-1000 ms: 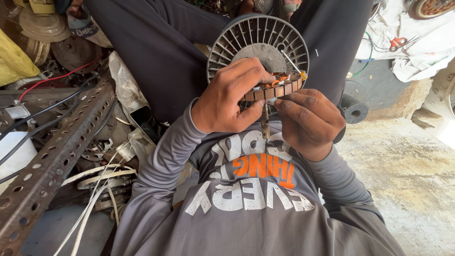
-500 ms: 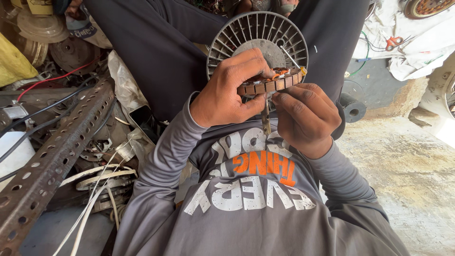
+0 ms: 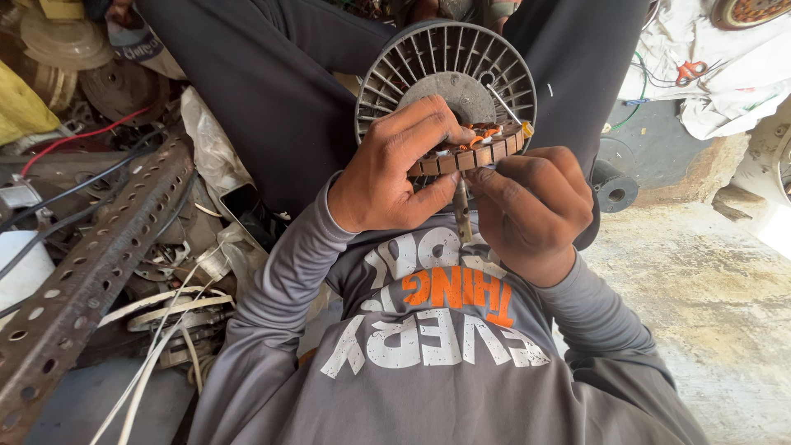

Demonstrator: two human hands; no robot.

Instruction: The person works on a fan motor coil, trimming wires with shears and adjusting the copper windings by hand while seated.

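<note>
Motor stator [image 3: 470, 152] with copper windings gripped at near edge by left hand [image 3: 394, 173]; thin metal tool [image 3: 461, 216] pinched by right hand [image 3: 534, 210] beneath it. Grey finned fan housing [image 3: 449, 70] seen behind. Perforated rusty angle bar [image 3: 91, 280] laid at left.

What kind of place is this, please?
Probably a small repair or scrap workshop: both hands hold a wound motor stator over a grey fan rotor, beside a perforated steel angle bar, loose wires and metal parts.
</note>
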